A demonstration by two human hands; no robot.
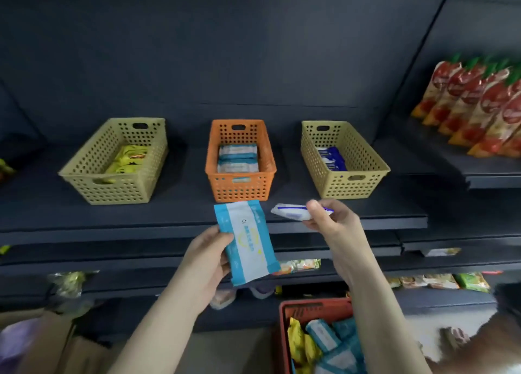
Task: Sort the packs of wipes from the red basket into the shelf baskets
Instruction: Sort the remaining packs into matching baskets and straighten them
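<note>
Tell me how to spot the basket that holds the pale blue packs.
Look at the dark shelf with three perforated baskets in a row. The middle basket holds the pale blue packs. It alone is orange; the left basket and right basket are tan.

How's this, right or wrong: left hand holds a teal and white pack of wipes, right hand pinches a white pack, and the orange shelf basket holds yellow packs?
Not quite. In the head view, the orange shelf basket holds teal and white packs; yellow packs lie in the left tan basket. The left hand's teal and white pack and right hand's white pack are right.
</note>
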